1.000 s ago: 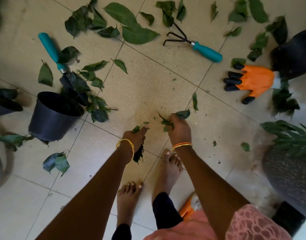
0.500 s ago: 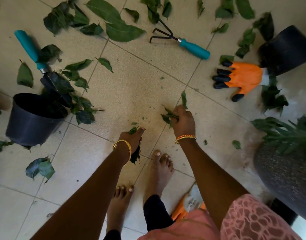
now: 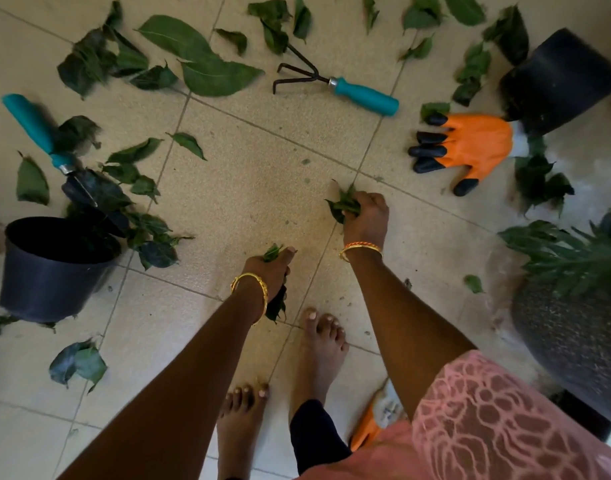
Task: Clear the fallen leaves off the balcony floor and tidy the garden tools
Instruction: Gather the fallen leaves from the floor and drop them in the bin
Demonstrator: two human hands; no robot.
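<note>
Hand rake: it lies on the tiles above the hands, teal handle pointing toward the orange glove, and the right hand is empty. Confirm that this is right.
Not quite. The head view shows the right hand gripping a bunch of leaves, not empty. The rest holds: the hand rake lies on the tiles above the hands, its teal handle pointing toward the orange glove.

Home balcony garden, beige tiled floor (image 3: 255,188), scattered leaves (image 3: 200,60), black plant pots (image 3: 51,271), hand rake (image 3: 335,83), trowel (image 3: 51,147)
</note>
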